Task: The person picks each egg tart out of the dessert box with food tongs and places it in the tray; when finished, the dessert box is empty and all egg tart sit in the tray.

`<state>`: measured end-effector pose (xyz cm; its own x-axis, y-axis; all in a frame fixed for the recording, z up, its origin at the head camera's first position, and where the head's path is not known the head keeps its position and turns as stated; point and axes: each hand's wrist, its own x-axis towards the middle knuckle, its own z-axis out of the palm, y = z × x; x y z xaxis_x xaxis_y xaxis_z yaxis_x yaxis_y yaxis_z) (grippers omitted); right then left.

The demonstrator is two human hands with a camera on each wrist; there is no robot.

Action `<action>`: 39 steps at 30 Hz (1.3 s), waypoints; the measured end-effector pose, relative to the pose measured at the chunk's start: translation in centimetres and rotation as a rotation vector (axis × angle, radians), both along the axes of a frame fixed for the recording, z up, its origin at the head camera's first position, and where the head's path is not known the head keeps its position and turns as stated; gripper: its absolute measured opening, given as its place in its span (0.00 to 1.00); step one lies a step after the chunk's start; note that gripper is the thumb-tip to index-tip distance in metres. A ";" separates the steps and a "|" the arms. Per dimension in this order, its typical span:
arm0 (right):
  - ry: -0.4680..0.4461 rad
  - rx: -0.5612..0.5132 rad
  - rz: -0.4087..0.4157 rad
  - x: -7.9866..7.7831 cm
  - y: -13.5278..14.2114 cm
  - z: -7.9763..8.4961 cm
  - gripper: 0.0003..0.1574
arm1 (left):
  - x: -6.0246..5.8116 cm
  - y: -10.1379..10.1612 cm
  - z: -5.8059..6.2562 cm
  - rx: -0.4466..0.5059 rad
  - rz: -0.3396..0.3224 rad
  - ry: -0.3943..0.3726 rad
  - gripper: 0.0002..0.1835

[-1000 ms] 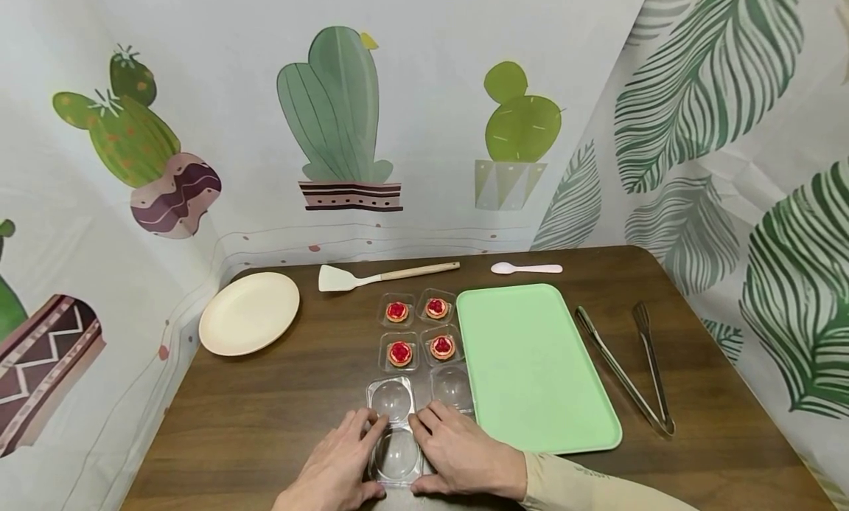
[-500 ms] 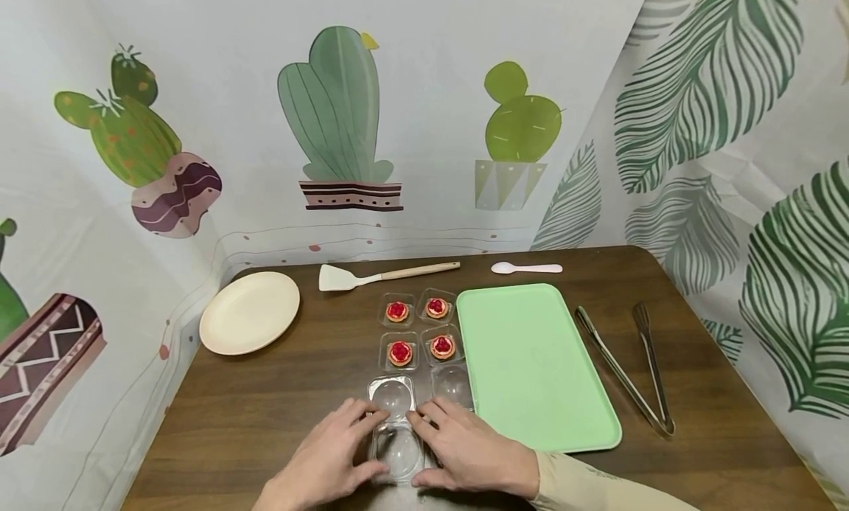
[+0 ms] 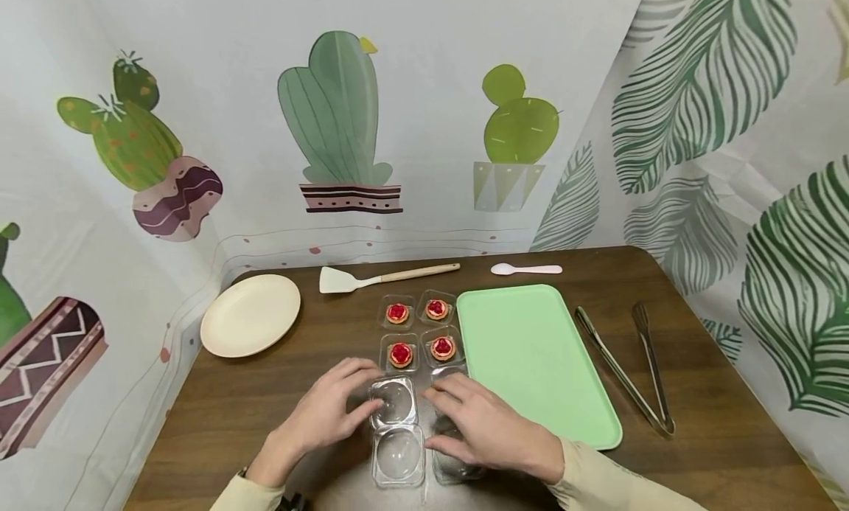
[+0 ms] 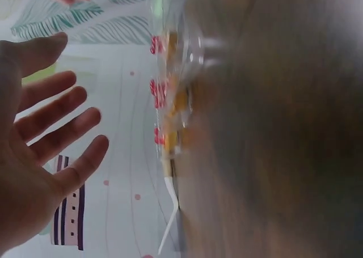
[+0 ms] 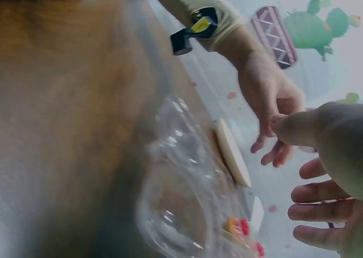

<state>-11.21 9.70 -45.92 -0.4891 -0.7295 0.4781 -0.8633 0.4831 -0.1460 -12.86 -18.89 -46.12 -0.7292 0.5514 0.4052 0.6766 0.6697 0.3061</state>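
Several clear plastic containers lie in two columns near the table's front. Two of them, a far one (image 3: 401, 403) and a near one (image 3: 398, 456), lie between my hands. My left hand (image 3: 332, 406) hovers at the far one's left, fingers relaxed and holding nothing; the left wrist view shows them spread. My right hand (image 3: 487, 426) is raised over the right column, fingers loosely bent around nothing, partly hiding a container (image 3: 456, 470) beneath it. Beyond the hands, several red-topped tarts (image 3: 400, 355) sit in clear plastic holders.
A green tray (image 3: 530, 356) lies to the right of the tarts, with metal tongs (image 3: 626, 382) beyond it. At the back are a white spatula (image 3: 340, 279) with a wooden handle and a pale pink spoon (image 3: 527, 269). A cream plate (image 3: 250, 315) stands at the left.
Both hands have let go of the near left container and moved apart, the left one up and to the left, the right one to the right. The containers stay nearly in place.
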 end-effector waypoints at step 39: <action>-0.287 -0.375 -0.767 -3.7 15.0 -1.7 0.50 | -16.4 -1.5 -4.3 -0.088 -0.036 -0.355 0.46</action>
